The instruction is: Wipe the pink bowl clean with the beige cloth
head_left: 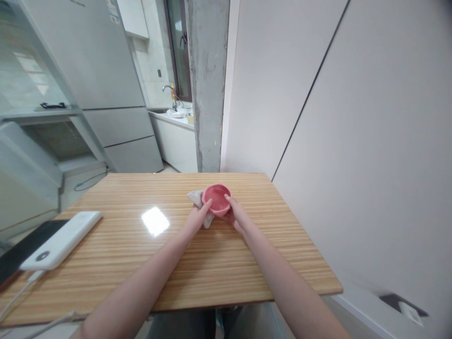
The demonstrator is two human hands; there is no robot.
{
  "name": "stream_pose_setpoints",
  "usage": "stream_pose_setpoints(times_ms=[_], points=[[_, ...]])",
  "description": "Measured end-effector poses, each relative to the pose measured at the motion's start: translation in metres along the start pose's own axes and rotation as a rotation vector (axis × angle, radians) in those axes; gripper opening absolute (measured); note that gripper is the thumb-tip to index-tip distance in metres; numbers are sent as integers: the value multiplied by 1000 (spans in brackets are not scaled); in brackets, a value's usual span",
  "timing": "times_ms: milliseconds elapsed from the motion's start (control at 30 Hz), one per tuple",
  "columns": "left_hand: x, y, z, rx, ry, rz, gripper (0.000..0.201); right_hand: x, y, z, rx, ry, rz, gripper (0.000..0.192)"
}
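Here, wooden table (141, 263) fills near scene, white wall on right. White power bank (61, 240) at near left edge, lying partly on dark tablet (21, 249), well apart from hands. Pink bowl (216, 199) at far centre of table, tilted toward camera. Right hand (237, 216) curled on bowl's right rim, gripping. Left hand (198, 217) closed on beige cloth (197, 200), pressed against bowl's left side.
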State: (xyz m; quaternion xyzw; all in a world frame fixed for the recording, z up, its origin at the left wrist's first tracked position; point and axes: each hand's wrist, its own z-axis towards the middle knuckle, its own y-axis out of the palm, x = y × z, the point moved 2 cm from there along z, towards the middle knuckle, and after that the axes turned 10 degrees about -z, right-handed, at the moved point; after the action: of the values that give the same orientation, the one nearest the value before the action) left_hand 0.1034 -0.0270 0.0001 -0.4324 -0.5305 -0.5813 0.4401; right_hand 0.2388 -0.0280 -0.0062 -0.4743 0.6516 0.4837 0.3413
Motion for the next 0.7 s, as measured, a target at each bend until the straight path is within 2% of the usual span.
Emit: stream_pose_setpoints(times_ms=[100,200,267,400,467,600,700], points=[[-1,-5,4,4,-19,-17,57,-4,-5,1,52,-50,-102,39],[-1,-5,4,4,-51,-43,57,-4,-7,2,-47,-146,-183,44],[-2,-2,3,2,-77,-65,57,-2,-7,4,-61,-231,-196,43],[-5,4,-1,-55,-61,-49,57,1,-9,8,102,-390,-144,47],[-6,3,0,-49,-42,-43,58,1,-9,10,111,-347,-122,49],[-4,-5,4,-7,-66,-45,56,-4,-11,7,10,-63,-134,43],[2,-6,5,-69,-90,-58,54,-11,-15,0,-108,13,-174,41]])
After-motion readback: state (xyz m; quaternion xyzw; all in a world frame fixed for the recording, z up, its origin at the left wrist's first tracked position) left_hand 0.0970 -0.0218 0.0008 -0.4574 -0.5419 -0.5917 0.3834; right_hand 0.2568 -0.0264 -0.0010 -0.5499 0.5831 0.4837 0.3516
